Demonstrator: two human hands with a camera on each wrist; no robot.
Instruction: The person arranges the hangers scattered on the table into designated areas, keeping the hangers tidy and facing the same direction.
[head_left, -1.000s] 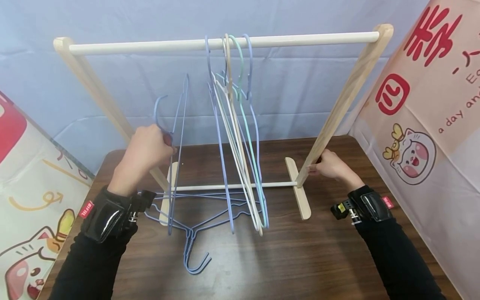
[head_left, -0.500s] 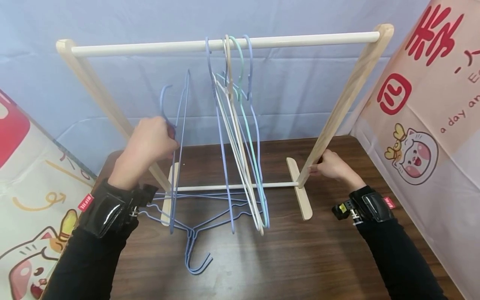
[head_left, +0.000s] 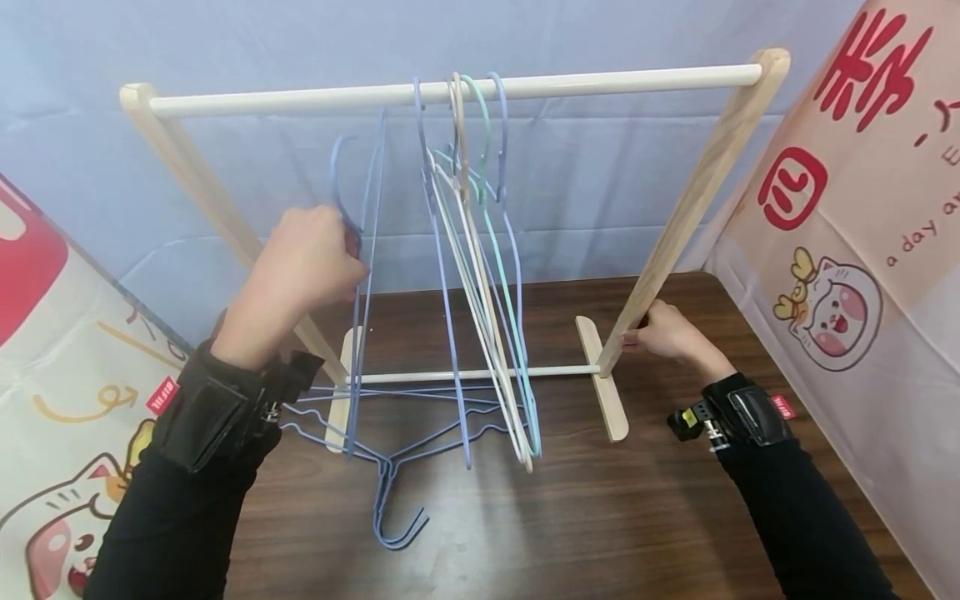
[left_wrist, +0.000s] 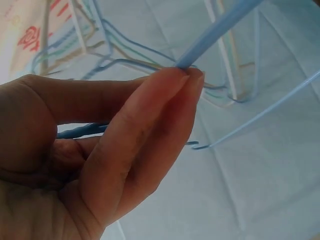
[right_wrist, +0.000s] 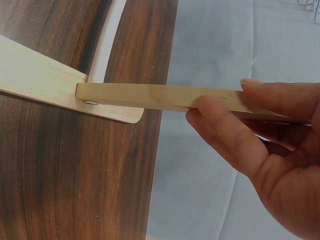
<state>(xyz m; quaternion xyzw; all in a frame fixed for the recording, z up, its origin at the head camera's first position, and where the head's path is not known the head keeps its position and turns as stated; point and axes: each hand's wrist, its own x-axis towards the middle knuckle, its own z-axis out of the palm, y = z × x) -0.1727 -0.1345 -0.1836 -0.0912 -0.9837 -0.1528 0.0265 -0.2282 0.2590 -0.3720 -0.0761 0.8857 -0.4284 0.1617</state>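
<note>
Hanging from the wooden rack: several hangers

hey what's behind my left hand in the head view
Behind your left hand runs the left wooden upright, showing above and below, with pale blue cloth farther back. The upright's middle stretch and part of the blue hanger you hold are covered.

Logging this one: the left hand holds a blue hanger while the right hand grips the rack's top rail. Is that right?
Not quite: the right hand grips the rack's right upright, low down, not the top rail. The head view shows it. The left hand does hold a blue hanger.
</note>
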